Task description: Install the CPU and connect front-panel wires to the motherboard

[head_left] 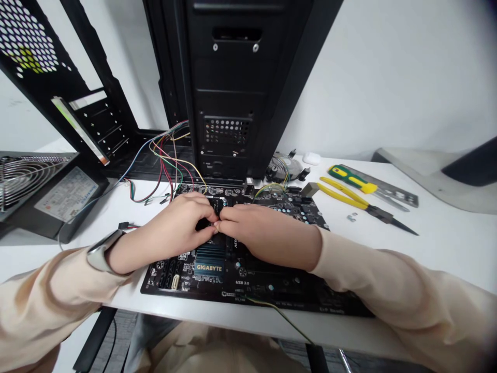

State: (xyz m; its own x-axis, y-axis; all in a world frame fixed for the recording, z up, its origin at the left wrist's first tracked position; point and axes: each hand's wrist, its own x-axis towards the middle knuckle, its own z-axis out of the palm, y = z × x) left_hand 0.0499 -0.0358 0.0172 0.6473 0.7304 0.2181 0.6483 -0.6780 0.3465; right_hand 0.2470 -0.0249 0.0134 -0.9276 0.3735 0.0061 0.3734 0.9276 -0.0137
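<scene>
A black motherboard [256,298] lies flat on the white table, with a blue heatsink [209,259] marked GIGABYTE near its left part. Just above the heatsink, my left hand [174,225] is closed, thumb and fingertips pinched together low over the board. My right hand [267,233] meets it from the right, its fingers also pinched, and the fingertips of both hands touch. Whatever lies between the fingertips is too small and covered to name. Thin coloured wires [171,155] run down from the case to the board's upper edge behind my left hand.
An open black computer case [236,72] stands behind the board. At the left is a power supply [70,194]. Yellow-handled pliers [349,197], a green and yellow screwdriver [353,178], a metal strip [399,192] and a fan cooler [283,168] lie to the right and back.
</scene>
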